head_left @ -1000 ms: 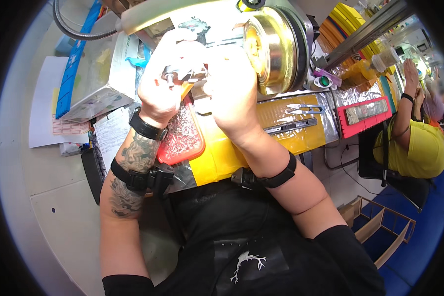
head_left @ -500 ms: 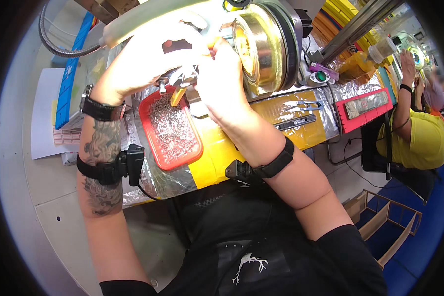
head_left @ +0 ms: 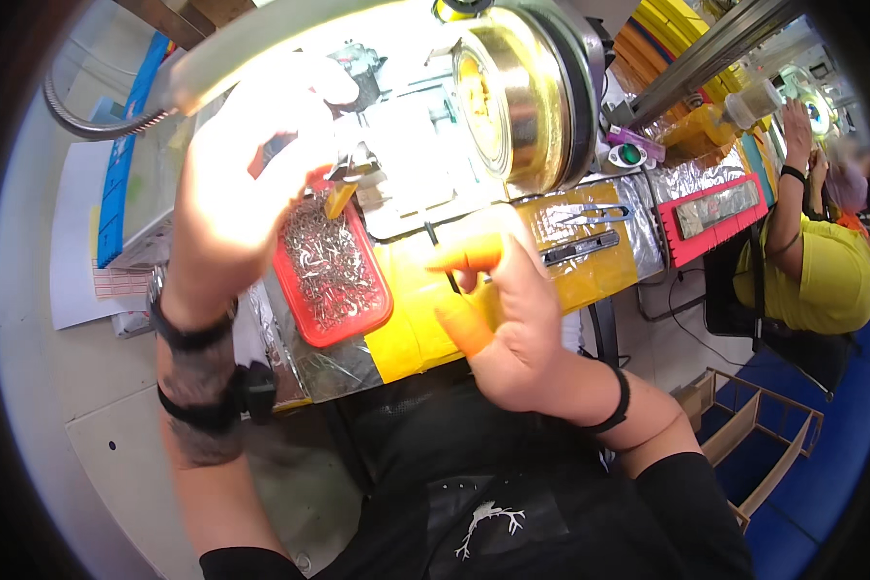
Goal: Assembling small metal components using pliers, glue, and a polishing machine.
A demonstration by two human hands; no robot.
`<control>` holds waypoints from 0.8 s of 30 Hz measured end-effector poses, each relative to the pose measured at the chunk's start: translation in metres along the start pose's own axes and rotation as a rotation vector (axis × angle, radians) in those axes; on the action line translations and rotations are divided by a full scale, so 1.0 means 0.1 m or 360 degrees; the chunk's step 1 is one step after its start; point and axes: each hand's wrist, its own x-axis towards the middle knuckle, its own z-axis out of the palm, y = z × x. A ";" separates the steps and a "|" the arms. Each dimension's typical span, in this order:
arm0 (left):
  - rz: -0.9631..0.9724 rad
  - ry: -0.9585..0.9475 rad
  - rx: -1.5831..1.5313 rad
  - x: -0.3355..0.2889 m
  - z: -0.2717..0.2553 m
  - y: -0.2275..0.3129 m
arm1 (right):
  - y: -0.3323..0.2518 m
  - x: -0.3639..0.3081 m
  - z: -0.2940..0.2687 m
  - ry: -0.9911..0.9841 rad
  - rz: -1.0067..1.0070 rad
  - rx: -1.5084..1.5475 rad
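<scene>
My left hand (head_left: pixel 251 155) is raised under the lamp, washed out by glare, its fingers curled around a metal tool (head_left: pixel 358 162) with a yellow end (head_left: pixel 339 199). That end hangs over a red tray (head_left: pixel 382 319) heaped with small silvery metal bits (head_left: pixel 333 266). To the right of the tray, my right hand (head_left: pixel 507 319) hovers above the yellow mat (head_left: pixel 406 333). Its thumb and forefinger wear orange covers and stand apart. A thin dark rod (head_left: pixel 431 232) shows behind the forefinger; whether the hand touches it I cannot tell.
A large gold-coloured drum shape (head_left: pixel 512 97) with a black ring stands beyond my hands. Blue tweezers (head_left: pixel 599 210) and a dark utility knife (head_left: pixel 580 247) lie on the mat. Farther right are a red-framed plate (head_left: pixel 715 208), a yellow bottle (head_left: pixel 696 135) and a co-worker in yellow (head_left: pixel 812 275).
My right hand has pulled back from beside the left hand, toward me and over the mat, its fingers parting. My left hand has shifted slightly left and lower. The tray has tilted a little.
</scene>
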 end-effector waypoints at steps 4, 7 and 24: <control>0.0394 -0.0005 0.0599 -0.35 0.20 0.15 | 0.25 -0.05 -0.28 -0.0438 -0.0220 -0.0852; 0.0415 0.0154 0.0765 -0.53 0.30 0.11 | 0.36 0.12 -0.29 -0.0679 -0.0538 -0.0993; 0.0422 -0.0100 0.0545 -0.64 0.32 -0.12 | 0.63 0.37 -0.19 -0.0334 -0.0687 -0.0794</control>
